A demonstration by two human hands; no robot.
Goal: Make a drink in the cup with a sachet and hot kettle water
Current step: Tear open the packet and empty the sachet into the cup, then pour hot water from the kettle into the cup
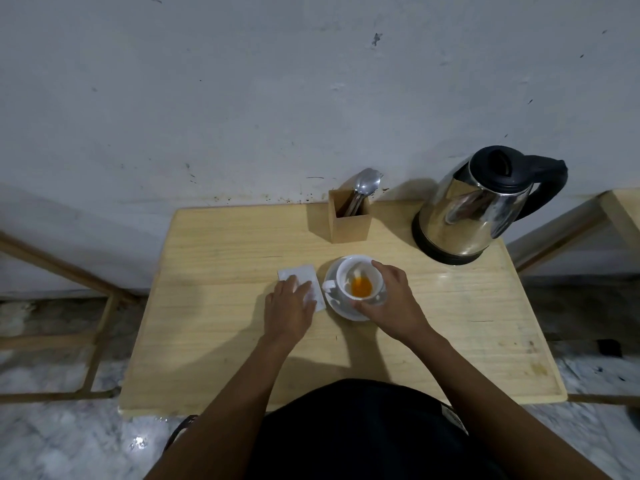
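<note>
Both forearms bare, no sleeves down to the fingers. Left hand (289,306) and right hand (394,303): no rings, watch or gloves. Black garment (363,431) over torso, behind the wrists.

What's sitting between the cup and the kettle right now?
Nothing: in the head view only bare table separates the cup from the kettle. The spoon holder stands off to the left of that stretch.
</note>
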